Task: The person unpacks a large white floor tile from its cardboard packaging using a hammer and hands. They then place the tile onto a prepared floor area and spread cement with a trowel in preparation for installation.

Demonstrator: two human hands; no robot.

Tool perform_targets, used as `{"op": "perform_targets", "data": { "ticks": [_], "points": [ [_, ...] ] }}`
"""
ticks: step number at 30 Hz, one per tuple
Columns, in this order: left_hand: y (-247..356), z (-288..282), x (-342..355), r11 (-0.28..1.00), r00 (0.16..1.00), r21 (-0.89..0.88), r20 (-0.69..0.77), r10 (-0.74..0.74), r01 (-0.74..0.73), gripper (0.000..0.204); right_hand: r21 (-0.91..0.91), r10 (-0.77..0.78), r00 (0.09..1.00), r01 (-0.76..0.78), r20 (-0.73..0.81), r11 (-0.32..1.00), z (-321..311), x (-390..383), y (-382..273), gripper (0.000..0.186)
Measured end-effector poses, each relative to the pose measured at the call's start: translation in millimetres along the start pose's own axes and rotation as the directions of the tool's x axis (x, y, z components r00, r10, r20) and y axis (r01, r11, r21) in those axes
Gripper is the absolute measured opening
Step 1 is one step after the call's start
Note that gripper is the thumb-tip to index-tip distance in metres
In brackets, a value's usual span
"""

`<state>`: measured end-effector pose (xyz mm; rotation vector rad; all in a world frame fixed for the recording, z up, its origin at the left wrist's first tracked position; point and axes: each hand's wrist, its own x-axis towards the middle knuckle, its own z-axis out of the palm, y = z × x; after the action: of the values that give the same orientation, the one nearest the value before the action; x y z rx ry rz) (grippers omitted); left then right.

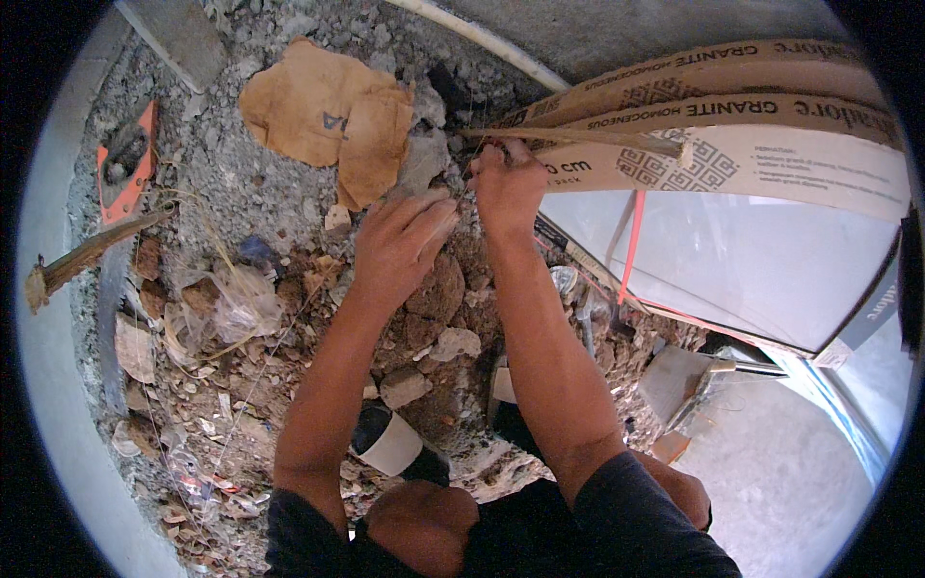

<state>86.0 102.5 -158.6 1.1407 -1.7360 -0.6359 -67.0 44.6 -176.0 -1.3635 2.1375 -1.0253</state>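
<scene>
Bent and pressed close together, the fingers of my left hand (405,236) rest on the rubble just below a grey stone chunk (419,164); whatever is under them is hidden. My right hand (508,188) is higher, curled closed beside the lower edge of stacked cardboard tile boxes (588,169), near the end of a thin wooden slat (617,136); what its fingers grip is hidden. A crumpled piece of brown paper (313,106) lies above and left of my left hand.
A white pipe (472,34) runs along the grey wall. At left are an orange-handled tool (130,183), a wood stick (87,250) and plastic scraps (241,303). Pale tiles (732,260) with a red strap stand at right. My shod feet (390,443) are among the rubble.
</scene>
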Motion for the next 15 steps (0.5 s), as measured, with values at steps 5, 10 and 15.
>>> {"op": "perform_targets", "data": {
  "ticks": [5,10,15],
  "points": [
    [16.5,-25.4,-16.4,0.982,0.993,-0.156,0.053,-0.102,0.11,0.022,0.027,0.098,0.995,-0.098,0.009,0.995,-2.2,-1.3,0.7,0.021],
    [14.6,-28.7,-18.7,0.844,0.962,-0.466,0.077,-0.261,0.266,0.016,0.073,0.018,0.998,-0.022,0.061,0.997,-5.2,-2.9,-2.4,0.022],
    [5.8,-8.8,6.4,0.208,0.78,-0.907,0.177,-0.601,0.366,0.018,0.018,0.029,0.998,-0.03,0.049,0.999,-6.9,-2.8,-1.7,0.028]
  ]
}}
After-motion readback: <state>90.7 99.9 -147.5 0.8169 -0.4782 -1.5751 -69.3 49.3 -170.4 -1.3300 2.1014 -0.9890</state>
